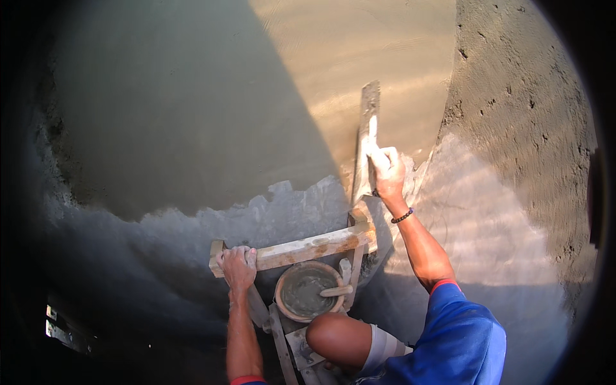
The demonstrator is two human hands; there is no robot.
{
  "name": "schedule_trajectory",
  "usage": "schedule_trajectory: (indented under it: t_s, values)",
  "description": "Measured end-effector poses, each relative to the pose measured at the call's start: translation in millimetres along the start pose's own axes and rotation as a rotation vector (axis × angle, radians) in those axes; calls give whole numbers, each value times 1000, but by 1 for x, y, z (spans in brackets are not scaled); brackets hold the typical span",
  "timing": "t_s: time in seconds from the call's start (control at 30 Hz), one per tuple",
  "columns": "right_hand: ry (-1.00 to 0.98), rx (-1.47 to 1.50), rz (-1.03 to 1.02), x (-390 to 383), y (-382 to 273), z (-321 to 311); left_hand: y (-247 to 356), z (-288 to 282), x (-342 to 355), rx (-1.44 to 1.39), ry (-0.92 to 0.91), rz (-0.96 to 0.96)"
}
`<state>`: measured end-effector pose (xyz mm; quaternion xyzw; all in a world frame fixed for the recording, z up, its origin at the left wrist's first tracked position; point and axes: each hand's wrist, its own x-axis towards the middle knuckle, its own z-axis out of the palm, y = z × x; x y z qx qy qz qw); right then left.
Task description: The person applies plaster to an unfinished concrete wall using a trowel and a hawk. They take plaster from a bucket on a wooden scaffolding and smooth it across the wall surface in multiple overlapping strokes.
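Observation:
My right hand (389, 172), with a dark beaded bracelet at the wrist, is closed around the grip of a long, narrow plastering trowel (370, 99). The trowel stands nearly upright in the picture, close against the smooth plastered wall (314, 77); whether its whole face touches cannot be seen. Lower left, my left hand (239, 265) is wrapped over the left end of a wooden crossbar (311, 249) atop a wooden ladder-like frame. Just below the bar sits a round, orange-brown bucket (280, 299) with wet grey mix in it. A wooden-handled tool (337, 291) rests across its right rim.
Smooth wet plaster meets a paler grey layer (256, 218) along a ragged lower edge. Rough brown plaster (520, 96) covers the right side. A shadow crosses the wall diagonally. My bent knee (339, 337) is close to the bucket, by the frame's wooden legs (282, 346).

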<state>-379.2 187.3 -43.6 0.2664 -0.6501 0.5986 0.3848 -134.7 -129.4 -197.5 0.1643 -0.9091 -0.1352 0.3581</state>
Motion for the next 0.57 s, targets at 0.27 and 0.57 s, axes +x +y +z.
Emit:
schedule_trajectory:
  t_s: [0.27,0.57]
  values:
    - [255,108,363,78,49,-58,14,15,1,63,7,15]
    - [-456,50,-24,-59,-43,91,11,29,6,24,-42,-53]
